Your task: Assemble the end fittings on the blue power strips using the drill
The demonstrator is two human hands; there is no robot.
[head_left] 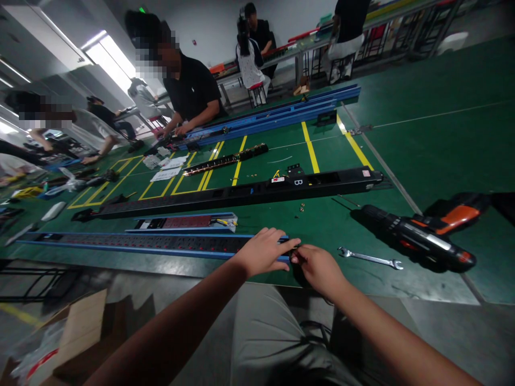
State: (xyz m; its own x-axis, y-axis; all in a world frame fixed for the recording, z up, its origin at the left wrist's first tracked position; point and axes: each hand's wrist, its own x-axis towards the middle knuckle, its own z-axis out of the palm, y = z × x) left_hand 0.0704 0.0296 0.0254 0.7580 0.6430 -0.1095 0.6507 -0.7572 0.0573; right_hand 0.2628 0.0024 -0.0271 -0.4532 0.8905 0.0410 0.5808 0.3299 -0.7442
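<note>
A long blue-edged power strip [161, 244], with rows of dark sockets and red marks, lies along the table's near edge. My left hand [263, 251] spans its right end, thumb on the near side and fingers across the top. At that end my right hand [319, 268] is closed in a pinch, its fingertips close to the left index finger. Whatever is in the pinch is small, dark and mostly hidden. Just beyond the strip sits a shorter blue-edged section [185, 222] with a dark red face. A double open-ended wrench [370, 258] lies to the right of my right hand.
A black and orange power drill [422, 236] lies at right, its bit toward the long black housing [241, 194]. Small brass-coloured nuts [302, 207] lie nearby. Farther back are a metal-contact strip [225, 161], papers [167, 170] and a person [193, 91] handling blue rails. A cardboard box [82, 332] stands below.
</note>
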